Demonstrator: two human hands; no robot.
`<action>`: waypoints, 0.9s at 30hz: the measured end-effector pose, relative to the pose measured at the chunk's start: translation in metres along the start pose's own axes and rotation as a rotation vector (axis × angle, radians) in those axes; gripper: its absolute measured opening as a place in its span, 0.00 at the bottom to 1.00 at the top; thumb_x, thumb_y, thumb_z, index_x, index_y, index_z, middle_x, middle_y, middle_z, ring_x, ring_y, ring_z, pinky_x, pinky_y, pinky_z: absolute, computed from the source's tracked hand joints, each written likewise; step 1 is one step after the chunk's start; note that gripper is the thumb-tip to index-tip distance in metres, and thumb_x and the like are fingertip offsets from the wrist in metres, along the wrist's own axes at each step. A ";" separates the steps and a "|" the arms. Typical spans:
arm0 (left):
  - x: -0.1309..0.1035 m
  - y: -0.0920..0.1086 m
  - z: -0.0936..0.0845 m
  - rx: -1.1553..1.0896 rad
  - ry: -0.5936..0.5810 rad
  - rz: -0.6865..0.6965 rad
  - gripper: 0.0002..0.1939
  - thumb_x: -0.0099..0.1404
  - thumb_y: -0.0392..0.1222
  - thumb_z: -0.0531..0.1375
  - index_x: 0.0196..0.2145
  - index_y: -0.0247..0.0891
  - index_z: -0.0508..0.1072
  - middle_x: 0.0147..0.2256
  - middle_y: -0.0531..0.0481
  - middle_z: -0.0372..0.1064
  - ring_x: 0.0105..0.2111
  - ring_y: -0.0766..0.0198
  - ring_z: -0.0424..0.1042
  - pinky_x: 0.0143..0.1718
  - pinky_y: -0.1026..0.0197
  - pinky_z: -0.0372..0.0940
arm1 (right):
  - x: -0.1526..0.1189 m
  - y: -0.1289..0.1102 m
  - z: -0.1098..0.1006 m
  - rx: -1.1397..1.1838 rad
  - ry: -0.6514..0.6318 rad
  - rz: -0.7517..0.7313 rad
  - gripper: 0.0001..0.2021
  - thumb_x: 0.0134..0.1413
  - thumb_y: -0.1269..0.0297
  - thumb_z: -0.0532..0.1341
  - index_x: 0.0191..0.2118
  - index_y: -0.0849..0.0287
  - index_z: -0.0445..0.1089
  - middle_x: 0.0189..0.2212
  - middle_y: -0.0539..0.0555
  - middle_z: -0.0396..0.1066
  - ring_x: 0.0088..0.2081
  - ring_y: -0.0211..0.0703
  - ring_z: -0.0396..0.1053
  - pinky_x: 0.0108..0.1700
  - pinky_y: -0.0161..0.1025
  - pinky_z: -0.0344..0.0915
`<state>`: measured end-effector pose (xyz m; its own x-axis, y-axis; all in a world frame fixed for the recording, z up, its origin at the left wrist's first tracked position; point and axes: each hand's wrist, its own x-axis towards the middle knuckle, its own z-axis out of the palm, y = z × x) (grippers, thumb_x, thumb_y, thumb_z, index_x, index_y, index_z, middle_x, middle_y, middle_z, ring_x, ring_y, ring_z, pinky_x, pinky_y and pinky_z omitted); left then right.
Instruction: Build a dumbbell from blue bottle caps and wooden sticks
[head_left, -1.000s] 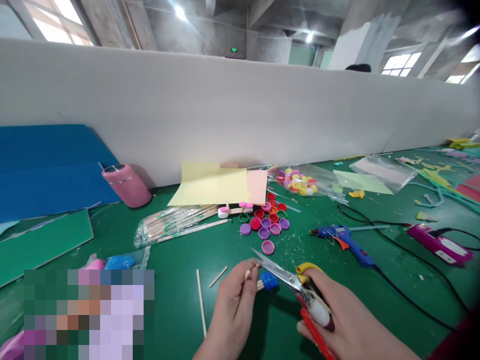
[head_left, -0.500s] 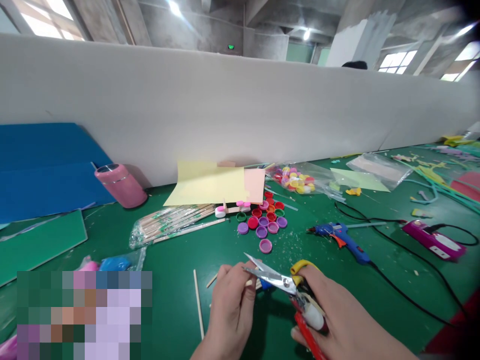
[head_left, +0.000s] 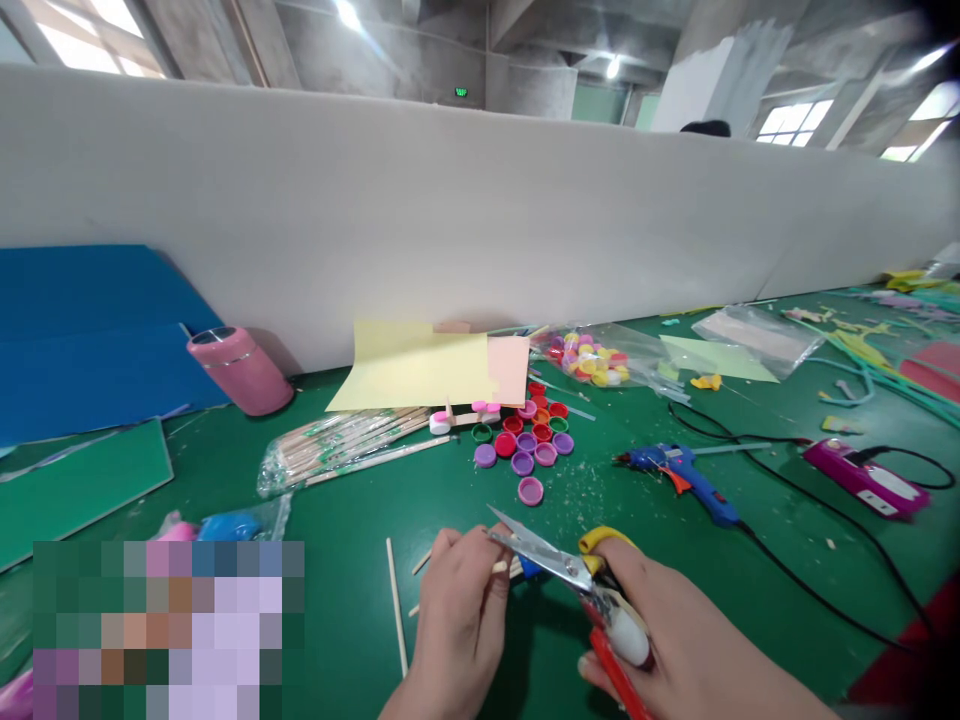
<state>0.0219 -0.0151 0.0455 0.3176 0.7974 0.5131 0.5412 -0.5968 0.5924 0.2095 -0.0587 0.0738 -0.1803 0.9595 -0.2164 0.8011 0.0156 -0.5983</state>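
Observation:
My left hand (head_left: 461, 610) is closed around thin wooden sticks (head_left: 515, 569), whose pale ends show beside the thumb. A blue piece (head_left: 529, 568) sits against those ends, mostly hidden behind the blades. In my right hand (head_left: 660, 620) are scissors (head_left: 551, 560) with a yellow loop handle and a red handle lower down. The blades point left, and their tips reach the fingers of my left hand. A rounded white piece (head_left: 628, 638) lies against the right palm beside the handles. Loose wooden sticks (head_left: 397, 605) rest on the table left of my left hand.
Coloured bottle caps (head_left: 531, 491) lie in a cluster ahead. A blue glue gun (head_left: 679, 470) with a black cord is to the right. Bagged wooden sticks (head_left: 349, 445), yellow paper (head_left: 420, 370) and a pink cup (head_left: 244, 370) stand or lie near the white partition (head_left: 450, 220).
The scissor blades have closed a little towards each other. Both hands stay in nearly the same place.

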 end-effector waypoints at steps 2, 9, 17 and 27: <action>0.000 -0.001 0.000 0.019 -0.001 0.023 0.11 0.59 0.28 0.47 0.23 0.40 0.58 0.20 0.54 0.59 0.21 0.66 0.59 0.25 0.64 0.53 | 0.001 -0.001 0.001 0.003 -0.025 0.028 0.14 0.39 0.61 0.61 0.31 0.55 0.55 0.23 0.47 0.65 0.21 0.38 0.58 0.22 0.33 0.52; 0.001 -0.002 -0.002 0.059 0.009 0.066 0.11 0.59 0.27 0.47 0.24 0.39 0.59 0.20 0.54 0.60 0.20 0.66 0.58 0.24 0.64 0.52 | 0.005 -0.007 0.004 -0.027 -0.061 0.081 0.15 0.36 0.62 0.61 0.29 0.55 0.53 0.23 0.49 0.66 0.20 0.39 0.60 0.21 0.33 0.52; -0.002 0.002 -0.001 -0.080 0.020 -0.039 0.09 0.61 0.30 0.49 0.34 0.40 0.66 0.24 0.54 0.65 0.22 0.65 0.62 0.27 0.64 0.55 | 0.009 0.001 0.013 0.008 -0.021 0.021 0.10 0.44 0.61 0.57 0.29 0.55 0.53 0.24 0.49 0.67 0.22 0.39 0.59 0.23 0.33 0.52; -0.003 0.001 0.000 -0.219 -0.042 -0.193 0.11 0.63 0.35 0.46 0.26 0.39 0.63 0.24 0.52 0.64 0.24 0.64 0.61 0.27 0.64 0.56 | 0.002 0.004 0.005 0.045 -0.014 -0.063 0.12 0.42 0.61 0.58 0.29 0.54 0.51 0.22 0.44 0.61 0.20 0.36 0.52 0.21 0.31 0.49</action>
<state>0.0214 -0.0177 0.0449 0.2592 0.8983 0.3548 0.4149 -0.4353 0.7990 0.2090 -0.0580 0.0671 -0.2377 0.9529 -0.1883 0.7615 0.0625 -0.6451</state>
